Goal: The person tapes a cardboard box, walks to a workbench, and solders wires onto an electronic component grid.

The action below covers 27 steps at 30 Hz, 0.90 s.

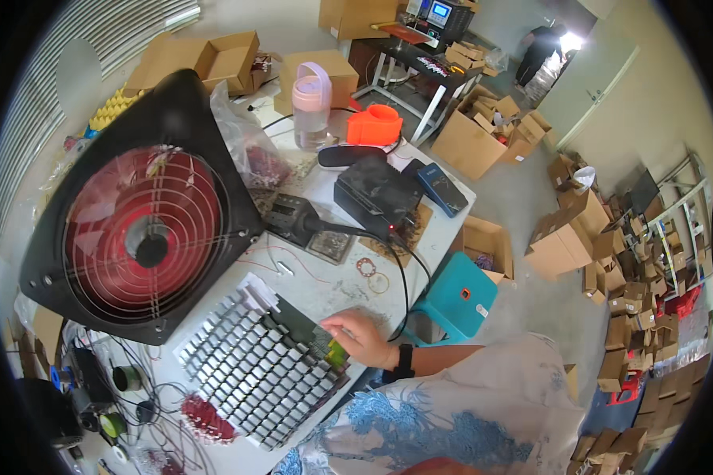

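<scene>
My right hand point(358, 337), with a dark band on its wrist, rests over the near edge of a dark green board point(297, 321). Its fingers are bent and bunched together; whatever lies between the fingertips is too small to make out. Beside the palm shows a yellow-green piece point(337, 354). Rows of small silver-white blocks point(261, 368) cover most of the surface left of the hand. White strips point(260, 291) lie at the far end of the board. My left hand is out of view; only a bit of skin shows at the lower edge.
A large black fan point(146, 237) stands at left. A black box with a cable point(378, 192), a soldering iron stand point(293, 222), an orange tape dispenser point(375, 125) and a bottle point(311, 107) are on the white table point(348, 297). A teal stool point(455, 297) stands beside it.
</scene>
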### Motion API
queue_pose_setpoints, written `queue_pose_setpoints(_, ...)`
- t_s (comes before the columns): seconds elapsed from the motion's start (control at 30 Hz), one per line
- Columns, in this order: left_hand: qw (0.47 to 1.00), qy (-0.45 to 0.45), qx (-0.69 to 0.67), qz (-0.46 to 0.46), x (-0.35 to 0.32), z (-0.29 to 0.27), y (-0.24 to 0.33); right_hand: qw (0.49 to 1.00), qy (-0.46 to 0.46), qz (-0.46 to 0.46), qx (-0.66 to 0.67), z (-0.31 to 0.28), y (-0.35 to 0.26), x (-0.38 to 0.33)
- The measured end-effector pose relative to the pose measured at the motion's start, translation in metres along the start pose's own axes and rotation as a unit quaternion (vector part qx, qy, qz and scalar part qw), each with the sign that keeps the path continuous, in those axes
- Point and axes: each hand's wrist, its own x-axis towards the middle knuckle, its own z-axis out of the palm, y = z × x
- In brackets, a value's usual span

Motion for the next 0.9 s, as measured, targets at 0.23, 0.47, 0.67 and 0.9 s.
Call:
queue_pose_setpoints(0.23, 0.975, 0.073, -0.021, -0.21, -0.173, 0.108, 0.06, 0.999, 0.003, -0.002, 0.036, 0.011, 0.02, -0.008)
queue_pose_setpoints(0.47, 0.866, 0.238, 0.085, -0.431, -0.335, 0.131, 0.193, 0.979, -0.019, 0.004, 0.203, 0.005, 0.048, 0.021)
queue_pose_setpoints(0.67, 0.824, 0.349, 0.117, -0.431, -0.353, 0.151, 0.228, 0.992, -0.007, -0.041, 0.119, 0.018, 0.047, 0.024)
queue_pose_setpoints(0.9, 0.784, 0.543, 0.07, -0.291, -0.353, 0.141, 0.264, 0.995, 0.013, -0.094, 0.032, 0.016, 0.051, 0.021)
